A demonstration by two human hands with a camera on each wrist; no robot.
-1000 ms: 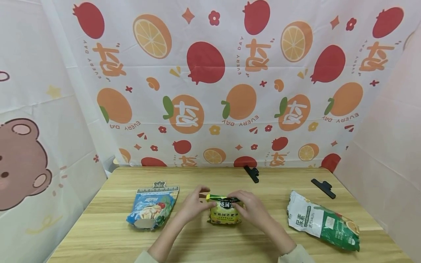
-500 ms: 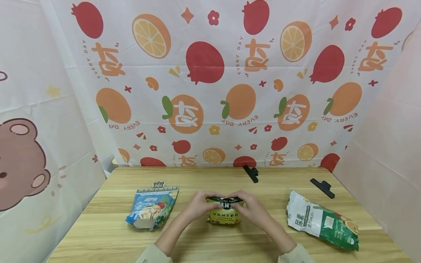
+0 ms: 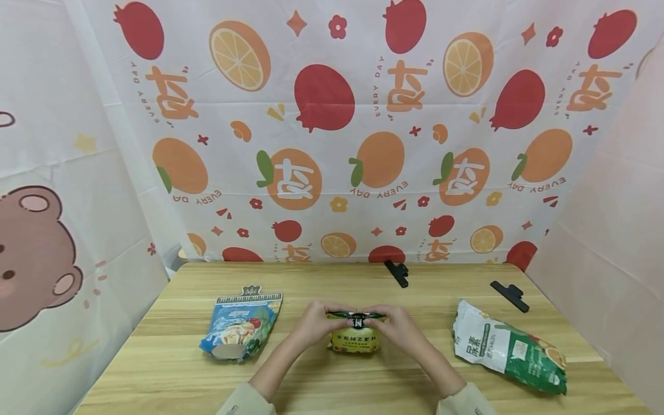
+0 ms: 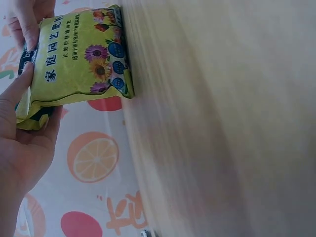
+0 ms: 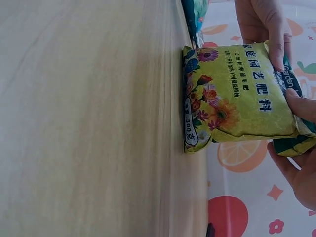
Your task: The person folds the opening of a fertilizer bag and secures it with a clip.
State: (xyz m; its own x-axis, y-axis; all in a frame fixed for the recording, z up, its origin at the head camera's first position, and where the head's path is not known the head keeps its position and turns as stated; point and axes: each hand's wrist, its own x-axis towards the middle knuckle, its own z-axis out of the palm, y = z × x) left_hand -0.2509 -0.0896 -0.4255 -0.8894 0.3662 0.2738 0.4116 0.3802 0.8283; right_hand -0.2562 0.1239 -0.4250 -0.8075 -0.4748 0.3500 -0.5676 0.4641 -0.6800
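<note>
A small yellow fertilizer bag [image 3: 355,341] with flowers printed on it stands at the middle of the table, its dark green top folded over. My left hand [image 3: 315,324] pinches the left end of that top, thumb on the near face and fingers behind. At the other end, my right hand [image 3: 396,325] grips in the same way, and the two hands almost meet over the bag. In the left wrist view, the bag's yellow front [image 4: 74,59] bulges below the fingers. The folded green flap [image 5: 291,145] shows behind the top in the right wrist view.
To the left lies a blue food bag [image 3: 238,331] with a patterned strip and raised tab [image 3: 251,294] along its top. A white and green bag [image 3: 510,351] lies at the right. Two black bag clips, one near the back edge [image 3: 397,274] and another [image 3: 510,296], rest farther back.
My left hand has moved in from the bag's left corner and its fingers have closed over the folded top. Both thumbs now sit closer together. The other bags and clips have stayed put.
</note>
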